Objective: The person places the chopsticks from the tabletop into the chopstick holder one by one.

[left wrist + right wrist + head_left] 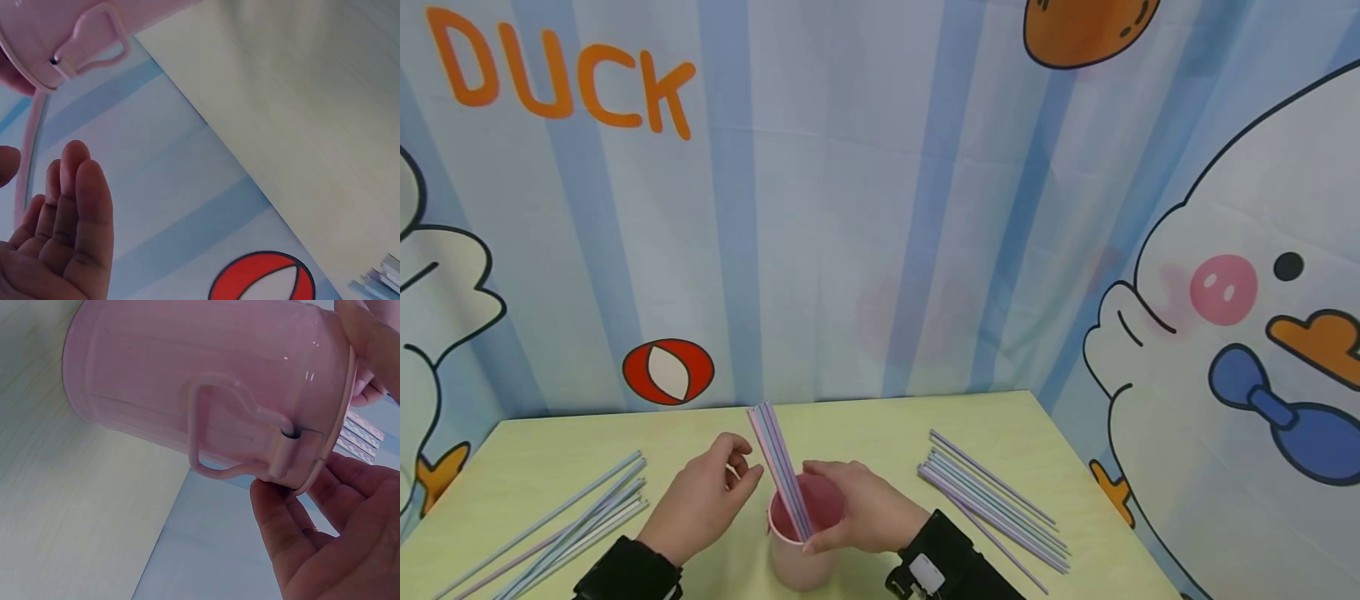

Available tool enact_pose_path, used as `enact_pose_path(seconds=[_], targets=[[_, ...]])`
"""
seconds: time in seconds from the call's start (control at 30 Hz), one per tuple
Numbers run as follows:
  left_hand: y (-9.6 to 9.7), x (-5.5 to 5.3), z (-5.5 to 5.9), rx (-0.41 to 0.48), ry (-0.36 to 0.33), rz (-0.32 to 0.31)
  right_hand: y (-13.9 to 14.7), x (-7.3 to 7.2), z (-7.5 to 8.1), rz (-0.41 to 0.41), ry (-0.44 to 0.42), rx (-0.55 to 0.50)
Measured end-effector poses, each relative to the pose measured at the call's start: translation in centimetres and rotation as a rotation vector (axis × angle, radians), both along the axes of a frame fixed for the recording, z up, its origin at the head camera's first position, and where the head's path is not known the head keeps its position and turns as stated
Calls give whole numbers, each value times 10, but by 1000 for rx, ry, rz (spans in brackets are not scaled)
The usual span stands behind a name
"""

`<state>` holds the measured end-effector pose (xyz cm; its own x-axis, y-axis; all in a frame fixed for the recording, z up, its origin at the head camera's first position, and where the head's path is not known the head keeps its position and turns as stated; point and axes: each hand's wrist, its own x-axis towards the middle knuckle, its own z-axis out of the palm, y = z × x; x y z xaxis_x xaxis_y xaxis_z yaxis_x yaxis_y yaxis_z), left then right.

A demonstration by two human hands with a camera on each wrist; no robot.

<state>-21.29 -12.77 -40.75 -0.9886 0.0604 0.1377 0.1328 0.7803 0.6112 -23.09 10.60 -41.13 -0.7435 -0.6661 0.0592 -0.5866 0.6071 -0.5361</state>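
A pink bucket (805, 562) with small looped side handles (197, 434) stands on the table, tilted in the wrist views. My right hand (868, 504) grips its rim, thumb on the near side and fingers on the far side. Inside leans a bundle of pastel straws (781, 467), pink, purple and blue, rising well above the rim. My left hand (707, 496) hovers just left of the bucket, holding nothing; its fingers (94, 206) are relaxed and lightly bent in the left wrist view.
A loose pile of pale straws (576, 529) lies on the table's left side. Another row of straws (1000, 508) lies to the right, beyond the right sleeve. The yellowish table (865, 417) ends at a striped curtain (850, 250) with duck drawings.
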Motion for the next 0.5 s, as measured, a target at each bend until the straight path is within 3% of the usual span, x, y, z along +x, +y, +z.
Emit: enact_pose_path(seconds=[0.17,0.33,0.5], targets=[[-27,-1,-9,-85,28,5,0,1,-1,-9,10,10],[-69,-4,-25,-244,24,-2,1,2,-1,-14,10,17],[-113,0,-45,-377,54,-33,0,2,-1,-24,-5,21]])
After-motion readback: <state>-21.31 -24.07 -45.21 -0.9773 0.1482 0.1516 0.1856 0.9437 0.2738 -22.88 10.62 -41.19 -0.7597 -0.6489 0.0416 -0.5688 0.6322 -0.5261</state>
